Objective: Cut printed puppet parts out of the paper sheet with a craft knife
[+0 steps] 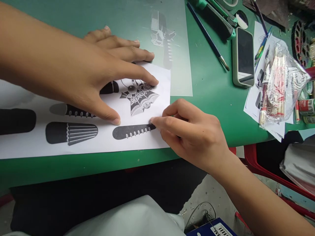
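Observation:
A white sheet (pixel 103 146) printed with dark shapes lies along the front edge of the green table. My left hand (pixel 98 72) is spread flat over it, thumb and fingertips resting on the paper. Near the sheet's right end, my right hand (pixel 189 127) is closed, its fingertips at the tip of a long dark shape with small loops (pixel 133 131). Whatever those fingers may hold is hidden. Between the hands shows a winged, patterned print (pixel 142 101). A translucent sheet (pixel 182 78) with a pale figure lies partly under the white paper.
At the upper right lie a paintbrush (pixel 209 36), green-and-black cutters (pixel 221 19) and a phone (pixel 243 57). Farther right, a clear plastic bag of tubes (pixel 280 85) rests on printed papers, near a paint palette (pixel 300 42). A red chair edge (pixel 251 157) is below the table.

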A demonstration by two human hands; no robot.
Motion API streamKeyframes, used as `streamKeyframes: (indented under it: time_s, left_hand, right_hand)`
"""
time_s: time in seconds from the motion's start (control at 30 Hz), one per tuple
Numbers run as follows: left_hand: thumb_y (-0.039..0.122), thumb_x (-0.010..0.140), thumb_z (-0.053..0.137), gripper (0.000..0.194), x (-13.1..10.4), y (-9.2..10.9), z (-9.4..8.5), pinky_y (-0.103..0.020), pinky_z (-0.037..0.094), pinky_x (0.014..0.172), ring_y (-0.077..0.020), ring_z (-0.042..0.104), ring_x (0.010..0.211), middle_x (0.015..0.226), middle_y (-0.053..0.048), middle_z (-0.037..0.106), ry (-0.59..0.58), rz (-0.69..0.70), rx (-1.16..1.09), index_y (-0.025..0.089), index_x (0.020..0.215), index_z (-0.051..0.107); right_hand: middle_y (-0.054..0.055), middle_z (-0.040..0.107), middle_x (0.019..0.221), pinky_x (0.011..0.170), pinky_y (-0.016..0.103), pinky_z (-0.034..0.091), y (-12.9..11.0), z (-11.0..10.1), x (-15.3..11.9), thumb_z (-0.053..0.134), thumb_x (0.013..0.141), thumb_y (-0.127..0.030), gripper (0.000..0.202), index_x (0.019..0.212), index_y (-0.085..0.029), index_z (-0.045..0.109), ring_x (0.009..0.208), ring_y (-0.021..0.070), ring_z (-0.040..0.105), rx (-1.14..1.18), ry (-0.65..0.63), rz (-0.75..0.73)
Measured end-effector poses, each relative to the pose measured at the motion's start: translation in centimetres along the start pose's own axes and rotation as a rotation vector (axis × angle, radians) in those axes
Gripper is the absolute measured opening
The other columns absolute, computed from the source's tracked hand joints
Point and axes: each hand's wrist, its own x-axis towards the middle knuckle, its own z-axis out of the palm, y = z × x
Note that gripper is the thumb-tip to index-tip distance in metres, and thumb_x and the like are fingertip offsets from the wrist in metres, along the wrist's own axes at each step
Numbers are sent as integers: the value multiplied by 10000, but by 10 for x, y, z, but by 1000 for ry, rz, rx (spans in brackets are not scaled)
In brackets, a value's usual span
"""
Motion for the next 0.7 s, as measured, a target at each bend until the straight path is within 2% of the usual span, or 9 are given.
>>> streamKeyframes:
  time_s: [0.2,0.47,0.6,0.7]
  left_hand:
    - [865,640,538,976,-4,-2,4,-703,92,1190,-516,219,1493,1675,149,127,-37,-54,-7,455,1514,397]
    - [870,661,444,945,0,1,1,-669,54,1190,-496,213,1498,1630,143,185,-21,-26,-26,428,1497,426]
    - [857,670,468,922,-1,-1,2,-675,106,1167,-474,234,1498,1629,148,183,0,7,8,479,1505,373]
    - [880,655,462,955,-2,-2,2,-687,128,1160,-478,233,1500,1639,126,179,-12,-14,20,460,1509,380]
  right_hand:
    - [11,658,860,552,202,376,-1,-1,2,563,913,-65,202,850,-204,696,655,73,541,-32,-23,5]
    - [8,654,865,541,209,351,-2,-1,1,575,900,-62,195,848,-207,695,644,70,529,-70,-29,13]
    - [8,657,872,536,209,341,-2,-1,0,577,902,-67,192,853,-213,691,638,71,518,-90,-28,10]
    - [6,646,853,539,211,339,-1,-1,1,574,905,-69,193,833,-211,684,649,74,521,-71,-21,18]
